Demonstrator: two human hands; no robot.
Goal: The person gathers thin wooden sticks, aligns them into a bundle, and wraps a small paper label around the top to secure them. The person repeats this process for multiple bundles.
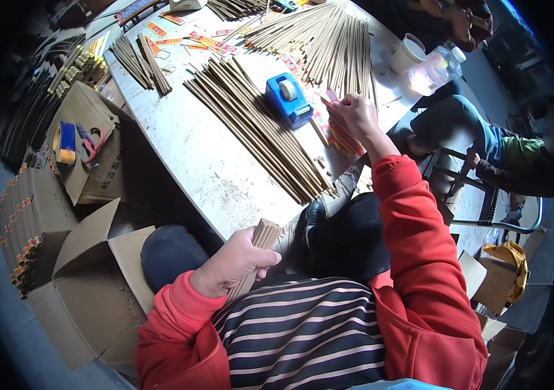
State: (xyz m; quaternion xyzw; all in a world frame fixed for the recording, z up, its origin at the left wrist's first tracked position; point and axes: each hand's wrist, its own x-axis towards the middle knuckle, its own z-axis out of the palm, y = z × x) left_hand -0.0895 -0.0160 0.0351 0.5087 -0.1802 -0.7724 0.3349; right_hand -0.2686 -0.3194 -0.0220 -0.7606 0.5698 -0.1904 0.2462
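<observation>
My left hand (238, 260) is closed around a bundle of thin brown incense sticks (264, 235), held upright in front of my striped shirt. Out over the table's right side, my right hand (360, 116) pinches the end of a red and yellow paper label (333, 104). Just below that hand lies a pile of similar labels (345, 138). Close to its left stands a blue tape dispenser (288, 101) with a roll of tape. Beside the dispenser, a broad row of long brown sticks (251, 130) slants across the white table (179, 143).
More sticks (342, 45) fan out at the back, with scattered labels (208, 42) to their left. A paper cup (409, 53) and a plastic bottle (442, 65) stand at the right edge. Cardboard boxes (82, 292) and bundled sticks (20, 227) sit at left. People sit at right.
</observation>
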